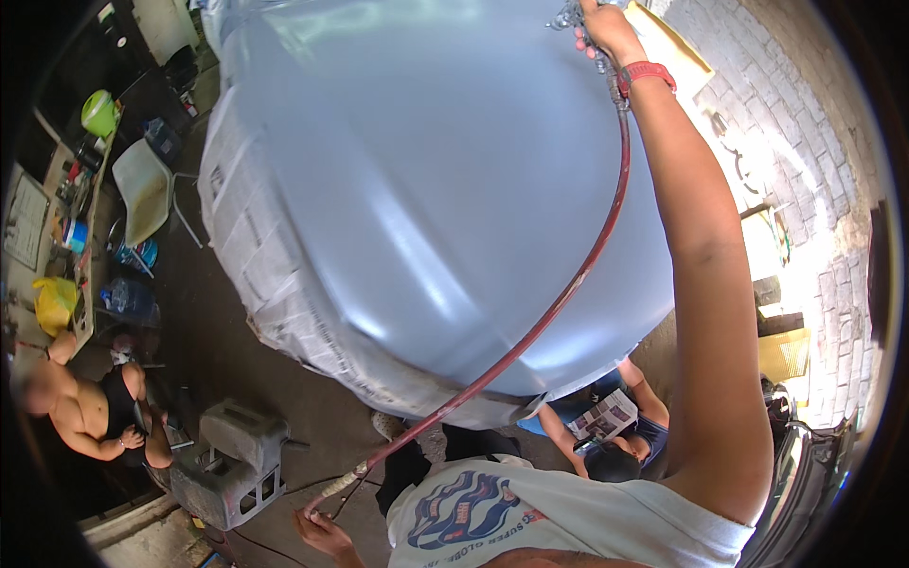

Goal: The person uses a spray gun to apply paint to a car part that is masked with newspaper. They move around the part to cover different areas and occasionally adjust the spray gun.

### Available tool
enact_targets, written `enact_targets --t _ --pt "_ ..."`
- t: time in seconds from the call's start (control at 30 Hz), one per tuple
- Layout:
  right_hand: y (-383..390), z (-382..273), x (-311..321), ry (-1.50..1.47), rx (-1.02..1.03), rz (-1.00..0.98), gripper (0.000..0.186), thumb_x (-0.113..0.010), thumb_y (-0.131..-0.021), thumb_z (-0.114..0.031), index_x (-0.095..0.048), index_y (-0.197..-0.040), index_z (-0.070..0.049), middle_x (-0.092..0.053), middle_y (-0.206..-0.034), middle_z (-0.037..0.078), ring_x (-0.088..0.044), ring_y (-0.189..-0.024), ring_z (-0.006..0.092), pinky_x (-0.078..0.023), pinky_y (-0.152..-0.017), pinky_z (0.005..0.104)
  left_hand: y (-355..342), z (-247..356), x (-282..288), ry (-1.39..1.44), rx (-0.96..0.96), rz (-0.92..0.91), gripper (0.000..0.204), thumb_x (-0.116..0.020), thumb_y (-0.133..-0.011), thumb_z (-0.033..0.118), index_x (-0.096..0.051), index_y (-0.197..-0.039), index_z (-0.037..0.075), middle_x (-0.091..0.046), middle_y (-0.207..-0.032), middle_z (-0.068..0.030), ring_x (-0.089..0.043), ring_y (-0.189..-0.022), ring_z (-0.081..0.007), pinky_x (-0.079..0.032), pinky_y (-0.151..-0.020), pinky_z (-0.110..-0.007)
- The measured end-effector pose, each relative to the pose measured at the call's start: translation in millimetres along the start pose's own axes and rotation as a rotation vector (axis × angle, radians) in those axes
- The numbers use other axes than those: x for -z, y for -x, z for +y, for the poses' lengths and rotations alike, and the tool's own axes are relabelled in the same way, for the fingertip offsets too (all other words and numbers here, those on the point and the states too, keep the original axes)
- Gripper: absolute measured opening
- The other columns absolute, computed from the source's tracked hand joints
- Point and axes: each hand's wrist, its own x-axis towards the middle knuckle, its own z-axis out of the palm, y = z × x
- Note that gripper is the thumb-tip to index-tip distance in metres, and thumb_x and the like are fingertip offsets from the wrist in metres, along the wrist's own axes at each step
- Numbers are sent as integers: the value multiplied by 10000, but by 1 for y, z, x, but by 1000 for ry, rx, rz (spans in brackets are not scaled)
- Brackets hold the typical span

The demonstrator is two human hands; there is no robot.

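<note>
**Spray gun held high over a freshly coated car panel**

The right hand point(606, 28) is wrapped closed around the handle of a metal spray gun point(571, 15) at the far end of a pale blue-grey car panel point(426, 189), the arm stretched fully out and a red wristband point(647, 73) on the wrist. The left hand point(327, 533) sits low beside the person's white printed shirt point(530, 521), fingers pinched around the red air hose point(559, 303) where a wrapped, frayed section begins.

The hose runs from the gun down across the panel's glossy face, passing over its near edge before reaching the left hand. Newspaper masking point(256, 256) covers the panel's left side and lower edge. Below that edge another person point(615, 435) crouches with a printed sheet, and a second person point(90, 407) sits at the left near a grey machine point(232, 464) on the floor.

The clearest risk, as I judge it, is the hose: it hangs very close to the shiny surface, and if the left hand lets it slacken it could drag across a wet coat and mar it. With the arm at full reach the gun may also tilt, giving an uneven film or runs. The person crouched under the edge could catch overspray.
</note>
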Motion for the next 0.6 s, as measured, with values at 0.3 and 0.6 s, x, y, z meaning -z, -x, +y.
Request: enact_targets --t 0.3,0.6 --pt "-102 142 95 125 50 165 686 -444 -1166 -547 -721 -961 46 -699 -687 168 -715 -528 271 -583 -459 429 5 122 -5 -84 -97 -46 656 -482 -1175 561 -734 -1061 -34 -691 -918 -211 -634 -730 -361 -494 -636 -512" --pt "-95 153 147 143 -306 259 657 -488 -1147 -546 -715 -1054 63 -716 -799 129 -713 -601 217 -539 -475 353 -12 151 -9 -32 -332 64 641 -453 -1199 513 -533 -817 5 -479 -683 -151 -451 -588 -320 -413 -572 -484"
